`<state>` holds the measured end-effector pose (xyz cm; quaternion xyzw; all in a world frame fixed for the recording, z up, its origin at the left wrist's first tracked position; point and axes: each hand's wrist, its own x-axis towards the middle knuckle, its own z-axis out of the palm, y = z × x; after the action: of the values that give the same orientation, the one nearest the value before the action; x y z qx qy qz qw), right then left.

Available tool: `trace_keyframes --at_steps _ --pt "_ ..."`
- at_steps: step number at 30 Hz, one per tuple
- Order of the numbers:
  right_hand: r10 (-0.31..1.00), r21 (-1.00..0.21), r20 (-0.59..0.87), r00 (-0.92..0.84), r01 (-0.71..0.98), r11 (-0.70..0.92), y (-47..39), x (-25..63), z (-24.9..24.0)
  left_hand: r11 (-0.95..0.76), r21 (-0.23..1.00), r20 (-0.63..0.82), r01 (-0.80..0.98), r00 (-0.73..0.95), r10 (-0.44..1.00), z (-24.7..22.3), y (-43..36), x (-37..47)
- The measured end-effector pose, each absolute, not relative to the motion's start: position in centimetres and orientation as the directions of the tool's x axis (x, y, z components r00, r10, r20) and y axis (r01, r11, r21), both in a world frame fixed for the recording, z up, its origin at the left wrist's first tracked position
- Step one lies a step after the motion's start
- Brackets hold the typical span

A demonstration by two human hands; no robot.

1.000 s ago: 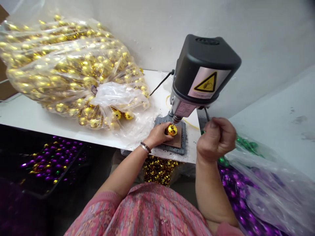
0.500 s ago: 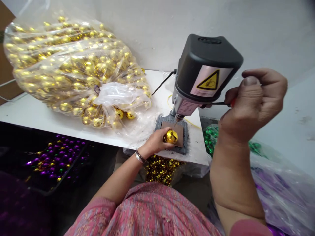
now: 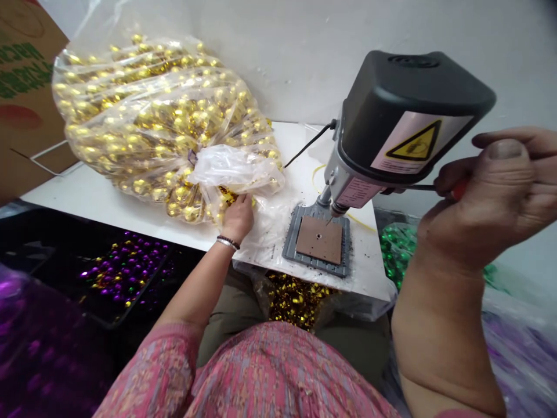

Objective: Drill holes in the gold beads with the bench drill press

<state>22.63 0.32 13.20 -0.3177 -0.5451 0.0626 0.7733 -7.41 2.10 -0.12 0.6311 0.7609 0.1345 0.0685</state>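
Note:
My left hand (image 3: 239, 217) reaches to the mouth of a big clear bag of gold balls (image 3: 174, 116); its fingers are bent around gold balls there, partly hidden, and what they grip cannot be made out. At the right edge, my right hand (image 3: 500, 180) is closed on the red-ended lever (image 3: 459, 190) of a black drill press (image 3: 418, 116). Under the drill bit, a brown square pad (image 3: 319, 239) with a small hole lies on the grey ribbed base (image 3: 293, 244). No ball is on the pad.
A cardboard box (image 3: 30, 98) stands at the left. Gold pieces (image 3: 296, 302) fill a bag below the table's front edge. Purple and gold balls (image 3: 126, 270) lie lower left, green ones (image 3: 395, 249) right. A black cord (image 3: 308, 145) runs behind the press.
My left hand has moved left from the drill base to the bag, and the gold ball it held is out of sight. My right hand stays on the lever. The view has shifted left.

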Motion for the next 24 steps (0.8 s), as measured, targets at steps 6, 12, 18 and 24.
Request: trace_keyframes --at_steps 6,12,18,24 --pt "0.447 -0.565 0.807 0.387 0.282 0.775 0.0 22.6 13.0 0.274 0.092 -0.081 0.957 -0.267 0.960 0.3 3.6 -6.9" --pt "0.383 -0.492 0.845 0.374 0.261 0.831 0.5 22.7 12.7 0.190 0.228 -0.037 0.955 -0.187 0.982 0.0 1.1 -7.7" --pt "0.490 -0.610 0.779 0.391 0.298 0.734 -0.5 22.1 14.1 0.052 0.966 -0.084 0.252 0.121 0.989 -0.7 -4.3 -6.3" --pt "0.497 -0.602 0.783 0.374 0.255 0.757 2.8 22.9 16.1 0.348 0.912 -0.282 -0.218 0.281 0.917 -1.1 -5.2 -2.9"
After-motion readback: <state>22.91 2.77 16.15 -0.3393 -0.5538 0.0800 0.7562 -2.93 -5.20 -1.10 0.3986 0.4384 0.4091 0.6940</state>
